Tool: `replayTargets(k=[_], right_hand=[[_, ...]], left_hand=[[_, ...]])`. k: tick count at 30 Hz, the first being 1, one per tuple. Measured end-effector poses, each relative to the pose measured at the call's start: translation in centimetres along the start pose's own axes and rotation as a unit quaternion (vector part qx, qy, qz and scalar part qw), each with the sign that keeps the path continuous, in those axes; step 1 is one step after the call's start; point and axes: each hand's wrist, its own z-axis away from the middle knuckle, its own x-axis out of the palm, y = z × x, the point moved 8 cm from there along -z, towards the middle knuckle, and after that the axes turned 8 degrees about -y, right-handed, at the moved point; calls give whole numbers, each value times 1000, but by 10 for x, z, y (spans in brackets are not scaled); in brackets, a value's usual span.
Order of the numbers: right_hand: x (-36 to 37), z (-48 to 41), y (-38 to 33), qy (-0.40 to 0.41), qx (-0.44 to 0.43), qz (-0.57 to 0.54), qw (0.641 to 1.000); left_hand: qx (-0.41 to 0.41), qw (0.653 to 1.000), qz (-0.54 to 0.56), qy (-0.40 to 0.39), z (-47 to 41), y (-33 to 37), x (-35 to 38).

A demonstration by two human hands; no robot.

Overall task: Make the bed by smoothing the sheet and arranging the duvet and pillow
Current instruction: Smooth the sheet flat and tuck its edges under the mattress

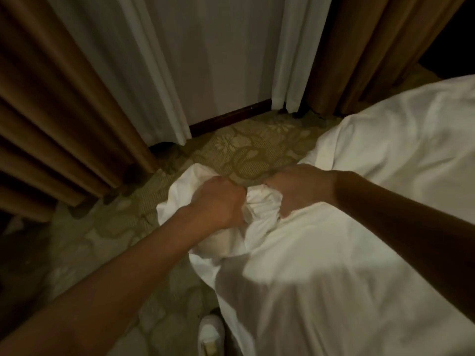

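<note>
A white duvet (347, 265) covers the bed on the right and spills over its left edge. My left hand (218, 201) grips a bunched corner of the duvet, fingers curled into the cloth. Close beside it, my right hand (300, 188) clutches the same bunched cloth from the right. The gathered corner (259, 206) bulges between the two fists above the carpet. No pillow or bare sheet shows.
Patterned beige carpet (244, 152) lies left of the bed. Brown curtains (59, 104) and white sheers (205, 60) hang along the far wall, with more brown curtain (359, 47) at the right. A white shoe (212, 335) shows at the bottom beside the bed.
</note>
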Motion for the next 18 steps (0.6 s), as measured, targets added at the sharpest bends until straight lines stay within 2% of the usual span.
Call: replayTargets(k=[4,6,9,14,18], right_hand=[[9,45,-32,90,-38,109,989],[18,64,-45,90,-48,137,985],[32,94,-59,72,-61,134,986],[56,145,-73,158,-18,162,974],[93,182,-83,179,34,158,970]], left_hand=[[-3,997,-29,74,49,24,3],[22,985,-51,161,77,39,4],[50,973,-48,220,107,57,14],[39,970,-98,217,149,98,28],[33,967,-112,225,185,132,48]])
